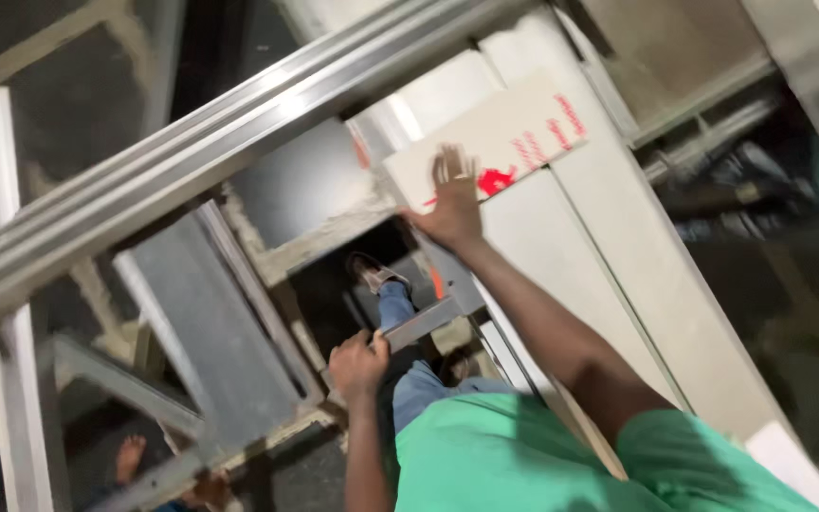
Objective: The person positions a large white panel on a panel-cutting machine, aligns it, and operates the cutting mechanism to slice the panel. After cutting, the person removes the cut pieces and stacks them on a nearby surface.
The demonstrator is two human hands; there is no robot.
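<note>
My left hand (357, 363) is closed around a grey metal rung (424, 322) of a ladder-like frame below me. My right hand (452, 204) reaches forward and grips the lower edge of a white tile (514, 128) with red markings, fingers spread over its face. The hand is motion-blurred. The tile rests against larger white slabs (618, 256). My jeans leg (395, 305) and sandalled foot (372, 272) show between the two hands, over a dark opening. My green shirt (514, 455) fills the bottom of the view.
A long aluminium channel (239, 133) crosses diagonally overhead. Grey metal sheets (210, 322) and white framing bars (11, 398) stand at left. Another person's bare foot (130, 457) shows at bottom left. Dark clutter (760, 190) lies at right.
</note>
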